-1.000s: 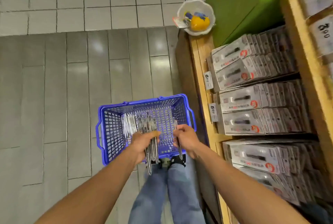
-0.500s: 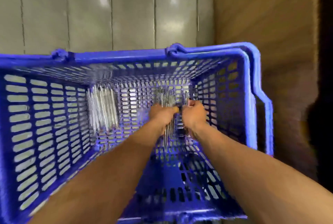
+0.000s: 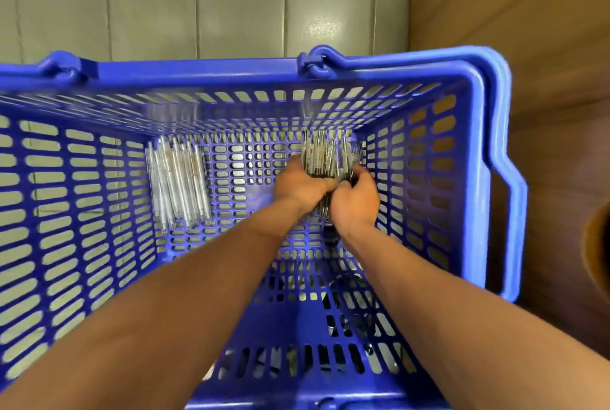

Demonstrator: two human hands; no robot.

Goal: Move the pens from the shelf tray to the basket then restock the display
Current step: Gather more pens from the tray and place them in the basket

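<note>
Head view: both hands, left hand (image 3: 298, 183) and right hand (image 3: 355, 200), fingers curled, grip a pen bundle (image 3: 328, 157) inside the blue basket (image 3: 363, 76) (another pile (image 3: 180, 178) lies left).

Bright overhead light, glare on floor tiles (image 3: 325, 26); edges motion-blurred, bowed.

Take the basket (image 3: 475, 145) as your landmark. On its floor, toward the left, lies one bundle of pens (image 3: 180, 181) — well apart from your hands. Toward the far right corner sits a second bundle of pens (image 3: 330, 155), with your left hand (image 3: 297, 183) on its left and your right hand (image 3: 356, 198) on its right — both inside the basket.
</note>
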